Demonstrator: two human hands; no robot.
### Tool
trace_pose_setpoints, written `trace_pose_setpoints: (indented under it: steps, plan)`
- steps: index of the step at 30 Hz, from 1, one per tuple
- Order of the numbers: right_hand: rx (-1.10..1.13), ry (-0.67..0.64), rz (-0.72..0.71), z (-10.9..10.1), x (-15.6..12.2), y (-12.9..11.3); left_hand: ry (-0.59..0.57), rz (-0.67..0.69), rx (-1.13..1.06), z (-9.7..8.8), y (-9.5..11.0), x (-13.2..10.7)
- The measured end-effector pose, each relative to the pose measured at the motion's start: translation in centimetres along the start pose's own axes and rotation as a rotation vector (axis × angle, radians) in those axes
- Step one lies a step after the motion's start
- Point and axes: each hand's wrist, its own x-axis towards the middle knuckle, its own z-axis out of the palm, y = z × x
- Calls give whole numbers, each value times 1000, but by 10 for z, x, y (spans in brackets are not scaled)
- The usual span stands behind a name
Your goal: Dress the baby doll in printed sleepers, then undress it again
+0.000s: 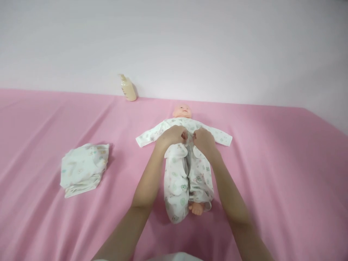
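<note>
A baby doll [182, 111] lies on its back, head away from me, dressed in white printed baby clothes [176, 181] with both sleeves spread sideways. Over the doll's belly, my left hand [175, 135] pinches the front of the clothes at the left side of the opening. Opposite it, a small gap apart, my right hand [203, 139] grips the right side of the fabric. Below my hands the front parts along the middle down the legs. One bare doll foot [197, 208] pokes out of the right leg; the left foot is covered.
A pink sheet [272, 174] covers the bed surface, with a pale wall behind it. Left of the doll lies a folded stack of white printed cloth [84, 168]. A cream pump bottle [128, 89] stands near the wall at the back left.
</note>
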Motion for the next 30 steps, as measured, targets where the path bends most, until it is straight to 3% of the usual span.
trace_pose_setpoints:
  steps: [7, 14, 19, 26, 30]
  plan:
    - [434, -74, -37, -18, -2, 3, 107, 75, -32, 3, -5, 6]
    - [603, -122, -11, -22, 0, 7, 94, 107, -105, 0, -5, 4]
    - [615, -93, -18, -19, 2, 5, 84, 70, -127, -1, -4, 2]
    - [579, 33, 76, -15, 3, -2, 102, 113, -111, -4, -4, 2]
    - [617, 27, 66, -16, -2, -7, 88, 114, -140, -5, -6, 3]
